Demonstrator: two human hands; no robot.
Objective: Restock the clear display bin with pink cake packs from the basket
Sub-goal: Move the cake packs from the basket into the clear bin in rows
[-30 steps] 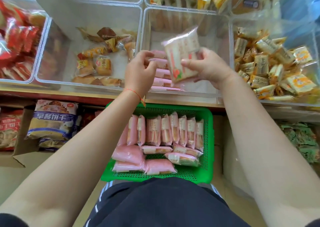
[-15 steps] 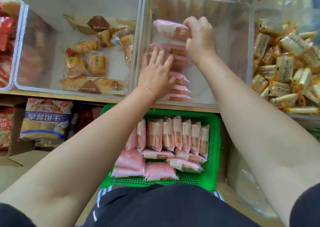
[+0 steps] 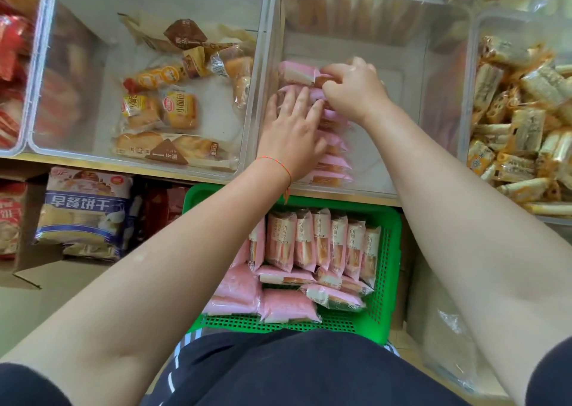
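Since a moment ago the right hand, fingers pinching a pink cake pack, has lowered it onto the row in the clear bin, left hand flat steadying; basket remains well stocked.

Pink cake packs are stood in a row inside the clear bin; more are packed in the green basket.
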